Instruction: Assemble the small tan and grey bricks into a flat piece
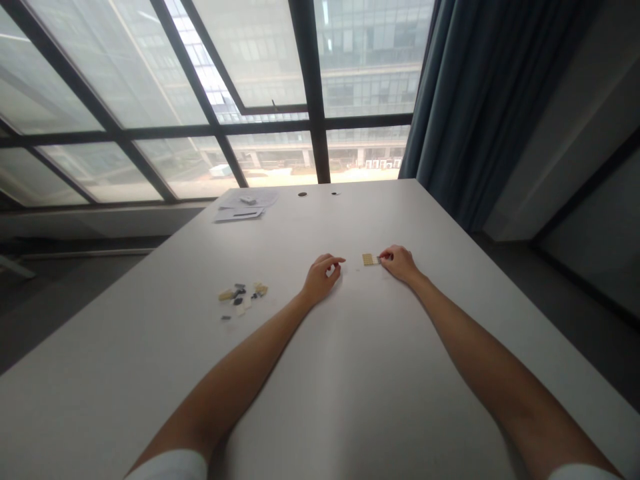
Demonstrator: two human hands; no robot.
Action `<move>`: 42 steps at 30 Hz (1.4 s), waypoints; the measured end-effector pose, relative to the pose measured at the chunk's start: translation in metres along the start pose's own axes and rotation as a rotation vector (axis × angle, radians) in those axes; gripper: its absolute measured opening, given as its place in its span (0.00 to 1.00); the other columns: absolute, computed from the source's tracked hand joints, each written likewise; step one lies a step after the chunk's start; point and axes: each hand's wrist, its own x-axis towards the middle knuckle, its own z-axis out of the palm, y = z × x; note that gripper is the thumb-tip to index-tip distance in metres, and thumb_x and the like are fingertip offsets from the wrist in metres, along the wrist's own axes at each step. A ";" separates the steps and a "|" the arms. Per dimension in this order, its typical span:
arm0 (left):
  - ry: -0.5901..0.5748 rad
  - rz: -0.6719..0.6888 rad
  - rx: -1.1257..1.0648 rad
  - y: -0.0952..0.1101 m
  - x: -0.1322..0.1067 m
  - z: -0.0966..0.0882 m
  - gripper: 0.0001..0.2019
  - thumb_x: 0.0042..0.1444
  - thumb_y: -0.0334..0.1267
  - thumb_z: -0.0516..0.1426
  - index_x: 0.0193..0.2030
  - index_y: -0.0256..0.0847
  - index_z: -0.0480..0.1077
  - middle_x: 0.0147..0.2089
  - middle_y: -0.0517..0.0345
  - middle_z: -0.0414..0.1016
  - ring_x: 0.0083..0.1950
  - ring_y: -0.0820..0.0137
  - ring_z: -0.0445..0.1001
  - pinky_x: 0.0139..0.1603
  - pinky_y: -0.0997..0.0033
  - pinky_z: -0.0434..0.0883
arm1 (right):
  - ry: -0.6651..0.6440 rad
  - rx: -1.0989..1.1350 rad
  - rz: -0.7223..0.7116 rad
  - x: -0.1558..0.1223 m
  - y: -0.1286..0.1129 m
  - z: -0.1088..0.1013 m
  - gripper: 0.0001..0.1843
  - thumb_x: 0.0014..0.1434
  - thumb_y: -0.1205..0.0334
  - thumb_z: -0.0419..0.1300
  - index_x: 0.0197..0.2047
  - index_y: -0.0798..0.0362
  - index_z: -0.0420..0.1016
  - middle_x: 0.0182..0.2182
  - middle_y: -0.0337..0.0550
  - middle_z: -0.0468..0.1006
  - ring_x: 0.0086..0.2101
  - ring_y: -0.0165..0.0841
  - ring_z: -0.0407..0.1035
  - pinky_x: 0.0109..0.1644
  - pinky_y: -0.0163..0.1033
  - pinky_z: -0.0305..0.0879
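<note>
On the white table lies a small flat piece made of a tan studded part and a white part, which looks like joined building bricks. My right hand pinches its right end, where a bit of grey shows at the fingertips. To the left of it, my left hand rests near the tabletop with thumb and forefinger apart and nothing between them. A tiny pale piece lies between the hands. Farther left is a loose pile of tan, white, grey and black pieces.
Papers with a small white object on top lie at the far left corner of the table. Two dark round spots sit near the far edge. Beyond stand large framed windows and a blue curtain at the right.
</note>
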 end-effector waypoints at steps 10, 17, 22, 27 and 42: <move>-0.004 -0.007 0.008 0.001 0.000 -0.001 0.12 0.61 0.31 0.54 0.48 0.42 0.77 0.36 0.57 0.73 0.35 0.71 0.67 0.39 0.70 0.68 | -0.017 0.010 0.004 -0.001 -0.003 -0.003 0.08 0.55 0.62 0.62 0.35 0.50 0.84 0.35 0.42 0.82 0.36 0.33 0.71 0.43 0.36 0.62; -0.002 -0.015 -0.003 0.002 0.000 -0.001 0.13 0.60 0.31 0.54 0.48 0.42 0.77 0.36 0.57 0.73 0.35 0.71 0.66 0.39 0.69 0.68 | -0.017 0.010 0.001 -0.001 -0.003 -0.002 0.08 0.55 0.63 0.63 0.35 0.50 0.84 0.35 0.41 0.82 0.37 0.33 0.71 0.44 0.37 0.62; -0.006 -0.008 0.013 0.001 0.000 -0.001 0.12 0.60 0.30 0.55 0.47 0.41 0.77 0.36 0.57 0.73 0.35 0.71 0.67 0.39 0.71 0.68 | -0.016 0.007 -0.006 -0.001 -0.003 -0.001 0.08 0.55 0.63 0.62 0.36 0.50 0.84 0.35 0.42 0.82 0.36 0.33 0.71 0.43 0.37 0.61; -0.010 -0.010 0.002 -0.001 -0.001 -0.001 0.12 0.61 0.30 0.55 0.48 0.41 0.77 0.36 0.57 0.73 0.36 0.71 0.67 0.39 0.71 0.68 | -0.018 0.009 -0.014 -0.001 -0.003 -0.002 0.08 0.55 0.63 0.62 0.35 0.50 0.84 0.35 0.41 0.81 0.37 0.33 0.71 0.43 0.36 0.61; -0.004 -0.012 -0.002 0.001 0.000 0.000 0.12 0.60 0.31 0.55 0.47 0.42 0.77 0.36 0.57 0.73 0.35 0.71 0.67 0.39 0.70 0.68 | -0.017 0.005 -0.011 -0.001 -0.002 -0.002 0.08 0.55 0.62 0.62 0.35 0.50 0.84 0.35 0.42 0.81 0.37 0.33 0.71 0.43 0.36 0.62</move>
